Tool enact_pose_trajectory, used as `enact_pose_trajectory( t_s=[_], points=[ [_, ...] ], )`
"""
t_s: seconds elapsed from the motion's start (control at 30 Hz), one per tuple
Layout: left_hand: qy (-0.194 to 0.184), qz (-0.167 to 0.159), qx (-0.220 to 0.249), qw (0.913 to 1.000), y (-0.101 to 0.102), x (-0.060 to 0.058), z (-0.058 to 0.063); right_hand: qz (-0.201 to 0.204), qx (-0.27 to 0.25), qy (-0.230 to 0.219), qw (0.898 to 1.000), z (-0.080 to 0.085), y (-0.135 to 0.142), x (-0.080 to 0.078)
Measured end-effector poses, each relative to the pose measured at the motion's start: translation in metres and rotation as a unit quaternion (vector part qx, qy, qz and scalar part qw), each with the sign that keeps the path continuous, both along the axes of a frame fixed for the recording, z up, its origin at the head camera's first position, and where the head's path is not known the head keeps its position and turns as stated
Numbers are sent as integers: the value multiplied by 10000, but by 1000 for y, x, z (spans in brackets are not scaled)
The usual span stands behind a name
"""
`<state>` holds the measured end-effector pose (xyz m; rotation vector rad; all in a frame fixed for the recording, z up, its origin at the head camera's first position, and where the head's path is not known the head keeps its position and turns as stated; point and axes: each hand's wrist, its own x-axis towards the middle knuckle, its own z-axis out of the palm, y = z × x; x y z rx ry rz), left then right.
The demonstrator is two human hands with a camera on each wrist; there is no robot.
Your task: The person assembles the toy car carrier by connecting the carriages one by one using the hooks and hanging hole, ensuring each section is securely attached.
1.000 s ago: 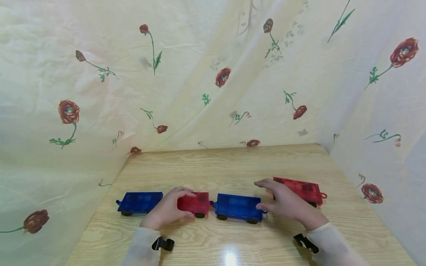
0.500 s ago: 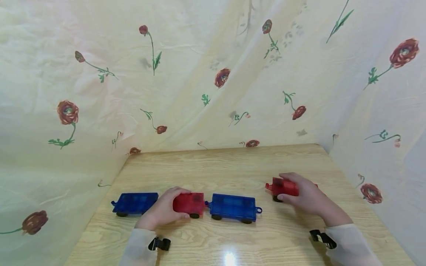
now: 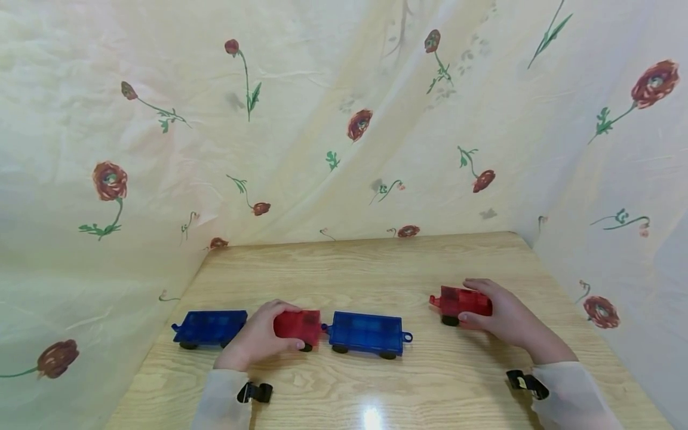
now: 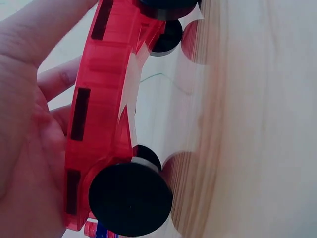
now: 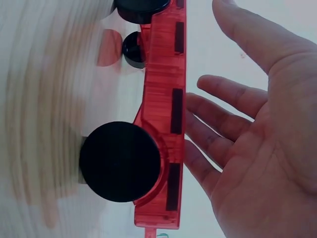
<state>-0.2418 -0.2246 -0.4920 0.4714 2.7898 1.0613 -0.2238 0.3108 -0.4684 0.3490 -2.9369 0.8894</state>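
While the left hand [image 3: 258, 339] holds with curled fingers the red car [image 3: 297, 326] in the coupled row on the counter [image 3: 344, 263], the right hand [image 3: 502, 319] grips the loose red car [image 3: 462, 301], which I judge must next be aligned and coupled.

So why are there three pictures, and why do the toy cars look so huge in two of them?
One camera sits on the person's head and sees the whole wooden table. Two more sit on the wrists, very close, so things there look giant. Three see-through plastic wagons with black wheels stand in a row: a blue wagon at the left end, a red middle wagon and a second blue wagon. The left hand grips the red middle one. Apart, further right, stands a separate red wagon; the right hand is around it, though its wrist camera shows the fingers spread, so the grip is unclear.
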Motion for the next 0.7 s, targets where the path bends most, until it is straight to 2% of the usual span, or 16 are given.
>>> enact_pose_trajectory(
  t_s=[0.2, 0.4, 0.57, 0.7],
  points=[
    [91, 207, -73, 9997, -3, 0, -1, -1, 30, -11, 10000, -5, 1, -2],
    [102, 272, -66, 9996, -4, -2, -4, -77, 138, -77, 9998, -8, 1, 0],
    [114, 379, -84, 9992, -4, -2, -3, -6, 305, 71, 9995, -8, -1, 0],
    [259, 469, -132, 9985, -3, -1, -3, 24, 351, 137, 9993, -7, -4, 0]
  ],
)
